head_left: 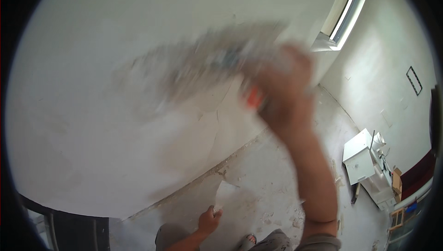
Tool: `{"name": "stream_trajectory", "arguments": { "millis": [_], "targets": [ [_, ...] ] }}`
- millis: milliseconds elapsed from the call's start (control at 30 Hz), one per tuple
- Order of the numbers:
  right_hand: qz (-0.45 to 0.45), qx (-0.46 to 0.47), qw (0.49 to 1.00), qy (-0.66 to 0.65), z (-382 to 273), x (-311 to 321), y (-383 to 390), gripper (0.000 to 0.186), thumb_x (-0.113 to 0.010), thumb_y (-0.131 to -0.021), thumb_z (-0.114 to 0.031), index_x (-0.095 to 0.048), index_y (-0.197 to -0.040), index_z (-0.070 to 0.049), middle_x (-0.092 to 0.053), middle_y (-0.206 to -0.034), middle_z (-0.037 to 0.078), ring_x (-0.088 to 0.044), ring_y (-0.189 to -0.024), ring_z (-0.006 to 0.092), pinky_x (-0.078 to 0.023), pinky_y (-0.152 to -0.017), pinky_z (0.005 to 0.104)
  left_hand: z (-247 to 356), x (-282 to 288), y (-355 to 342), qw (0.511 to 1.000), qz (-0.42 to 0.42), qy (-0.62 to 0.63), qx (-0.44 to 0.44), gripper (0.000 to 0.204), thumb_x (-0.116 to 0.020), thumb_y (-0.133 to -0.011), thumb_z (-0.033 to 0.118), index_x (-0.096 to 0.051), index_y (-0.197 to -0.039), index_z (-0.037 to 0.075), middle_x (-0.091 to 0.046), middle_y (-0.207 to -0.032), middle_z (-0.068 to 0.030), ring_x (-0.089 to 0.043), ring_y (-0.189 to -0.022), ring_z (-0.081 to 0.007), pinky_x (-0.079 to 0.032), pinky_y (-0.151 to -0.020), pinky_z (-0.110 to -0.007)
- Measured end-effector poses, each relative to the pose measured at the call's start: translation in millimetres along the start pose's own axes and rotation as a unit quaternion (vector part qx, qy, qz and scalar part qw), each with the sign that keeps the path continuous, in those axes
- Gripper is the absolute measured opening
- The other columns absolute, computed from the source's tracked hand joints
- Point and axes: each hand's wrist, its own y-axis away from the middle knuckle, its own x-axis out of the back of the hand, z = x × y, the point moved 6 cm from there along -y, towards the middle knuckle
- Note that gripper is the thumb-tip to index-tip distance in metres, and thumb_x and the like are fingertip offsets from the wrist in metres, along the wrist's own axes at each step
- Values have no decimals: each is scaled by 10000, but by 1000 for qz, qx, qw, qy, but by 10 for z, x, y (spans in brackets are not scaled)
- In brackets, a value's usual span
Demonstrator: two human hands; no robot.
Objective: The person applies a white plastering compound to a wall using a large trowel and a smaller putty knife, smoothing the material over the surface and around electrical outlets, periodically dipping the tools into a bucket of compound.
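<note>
Before the pale wall [92, 112], well above its bottom edge, your right hand [290, 87] is up at the end of a bent arm, its fingers wrapped round a wide trowel [207, 62]. A patch of red [253, 97] shows at the near side of that grip. Both hand and trowel are badly blurred, so you cannot tell whether the blade touches the wall or stands just off it.

Down low, near the line where the wall's bottom edge meets the floor [272, 182], your left hand [209, 222] has its fingers closed on the lower end of a pale scraper [225, 194]. The scraper points upward and away from you, well apart from the trowel. Below and to the right of that hand, your foot [251, 238] shows in an open shoe beside your grey trousers [273, 242].

Toward the floor's right edge stands a white cabinet [360, 165], with a cardboard box [397, 181] just beside it. Higher up, a black rectangular outline [414, 81] marks the right-hand wall [387, 62], and a window [347, 9] sits near the corner between the two walls.
</note>
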Motion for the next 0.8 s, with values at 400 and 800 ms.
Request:
{"name": "stream_trajectory", "arguments": {
  "millis": [400,800],
  "targets": [
    [-213,-86,973,-10,487,-664,574,223,-618,-638,40,-629,-828,-77,-624,-889,92,-556,-974,286,-384,-910,389,360,374,314,989,2,150,14,431,-561,-853,404,-545,-893,-25,-560,-601,-137,-567,-532,-241,-427,-507,-346],
    [-165,-478,815,-284,-1002,-2284,4284,329,-629,-565,45,-621,-858,-103,-612,-929,82,-512,-1054,296,-303,-987,463,361,840,1060,973,-17,186,134,285,-521,-914,300,-540,-1001,29,-545,-778,-54,-523,-636,-143,-430,-570,-287]
  ]
}}
